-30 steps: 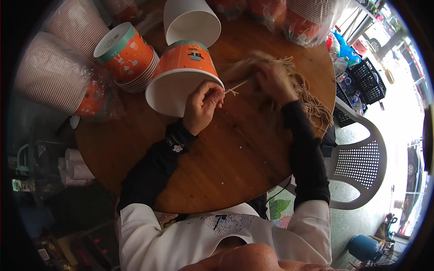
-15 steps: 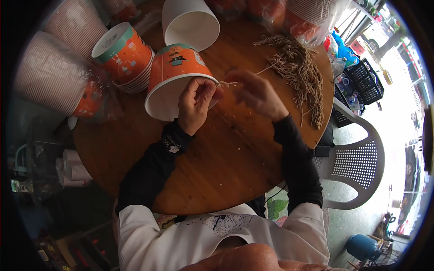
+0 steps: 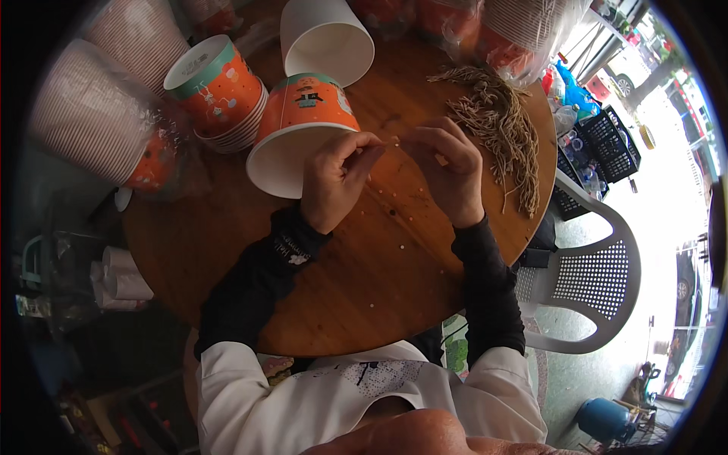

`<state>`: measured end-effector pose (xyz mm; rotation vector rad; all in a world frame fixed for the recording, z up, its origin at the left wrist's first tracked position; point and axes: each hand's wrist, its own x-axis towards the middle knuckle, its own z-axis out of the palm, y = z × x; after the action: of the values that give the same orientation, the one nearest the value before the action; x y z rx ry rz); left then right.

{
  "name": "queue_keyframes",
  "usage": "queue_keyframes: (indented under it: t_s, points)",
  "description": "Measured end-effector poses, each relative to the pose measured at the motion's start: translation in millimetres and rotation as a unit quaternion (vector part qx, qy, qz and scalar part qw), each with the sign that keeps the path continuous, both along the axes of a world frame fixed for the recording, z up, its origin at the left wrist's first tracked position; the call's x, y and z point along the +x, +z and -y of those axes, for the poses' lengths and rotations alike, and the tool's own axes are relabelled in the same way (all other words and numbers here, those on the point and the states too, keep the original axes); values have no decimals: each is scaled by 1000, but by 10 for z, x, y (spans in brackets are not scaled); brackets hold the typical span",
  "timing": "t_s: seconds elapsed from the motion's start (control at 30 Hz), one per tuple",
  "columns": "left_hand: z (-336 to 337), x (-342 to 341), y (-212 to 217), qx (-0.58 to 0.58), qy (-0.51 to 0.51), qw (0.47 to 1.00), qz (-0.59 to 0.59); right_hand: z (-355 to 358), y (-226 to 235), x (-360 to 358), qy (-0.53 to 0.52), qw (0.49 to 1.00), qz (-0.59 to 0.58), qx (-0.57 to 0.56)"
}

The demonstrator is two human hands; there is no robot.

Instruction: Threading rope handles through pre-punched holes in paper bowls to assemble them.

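"Twine point(image 3: 500, 129): where does it sit, going outward from the person's body?"

"Past both hands. The black sleeves point(image 3: 254, 277) cross the near side of the table point(image 3: 364, 296) first; at their ends the left hand point(image 3: 334, 182) and right hand point(image 3: 451, 167) face each other, fingertips near."

"Do they hold anything?"

"The left thumb and forefinger make a narrow pinch, and the right fingers curl loosely inward. A tiny pale bit point(image 3: 395, 142) shows between the two; whether either hand grips it, or a strand, nobody can tell at this size."

"And just beyond?"

"An orange bucket point(image 3: 326, 114) lies on its side behind the left hand, white mouth toward the person; whether the knuckles touch its rim is unclear. The twine spreads in a loose tan heap on the right side, apart from the right hand."

"How would it handle?"

"Probably light, soft and limp, quick to tangle; a single strand is best pinched near a free end. The bucket looks light and stiff but dentable, so its rim seems the surest hold."

"Farther out?"

"A white bucket point(image 3: 318, 26) behind the orange one, and a plastic-wrapped stack point(image 3: 523, 34) at the far right."
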<state>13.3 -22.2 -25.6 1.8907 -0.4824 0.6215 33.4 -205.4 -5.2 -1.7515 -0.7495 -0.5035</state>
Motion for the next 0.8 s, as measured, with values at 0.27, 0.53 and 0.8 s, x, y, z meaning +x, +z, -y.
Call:
queue_keyframes:
  t_s: [0.27,0.53,0.8]
  points:
    - [28,-116,298,-203,-89,960,-170,22,-13,-21,24,999,1,30]
    - [55,-91,222,-91,-149,966,-189,27,-60,41,33,999,-8,21]
    - [-2,-90,299,-315,-188,884,-288,29,-140,28,70,980,-118,145]
